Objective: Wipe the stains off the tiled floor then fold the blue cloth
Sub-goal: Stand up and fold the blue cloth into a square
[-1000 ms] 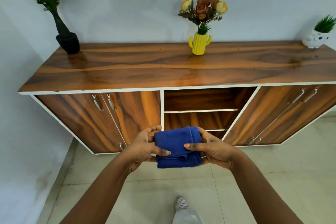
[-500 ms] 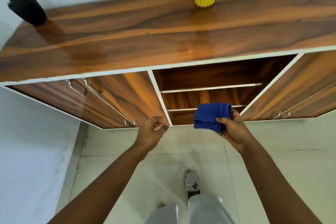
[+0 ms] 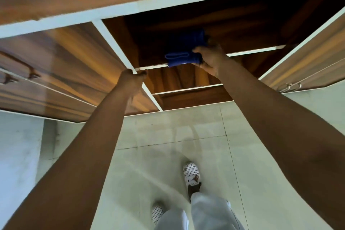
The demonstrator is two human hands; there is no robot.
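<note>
Pale tiled floor (image 3: 168, 130) in glossy large squares with thin dark joints, one small dark speck near the cabinet foot, otherwise no obvious stain in view though motion blur limits certainty. Low wood-grain cabinet (image 3: 61, 58) with white edging, closed doors to both sides, open middle bay with two white-edged shelves. Blue cloth (image 3: 182, 58) already folded into a compact, thick rectangular pad, soft terry-like pile, stitched hem loop visible on its near face; resting on or just over the front lip of the upper shelf (image 3: 255, 50), far half in shadow inside the bay. Long axis of the pad roughly parallel to the shelf edge, running left to right. Right hand (image 3: 211, 59) at the pad's right end, grip pinching the cloth between thumb on top and fingers beneath, so cloth extends leftward from the grip. Left hand (image 3: 130, 80) lower and to the left, clear of the cloth, fingers curled against the white divider (image 3: 119, 45) at the shelf corner, holding nothing; looks like bracing. Right hand clearly nearer. Judged: wiping and folding done, stowing under way; next move likely a short push inward and release. Risk: pad slipping off the lip or unfolding.
</note>
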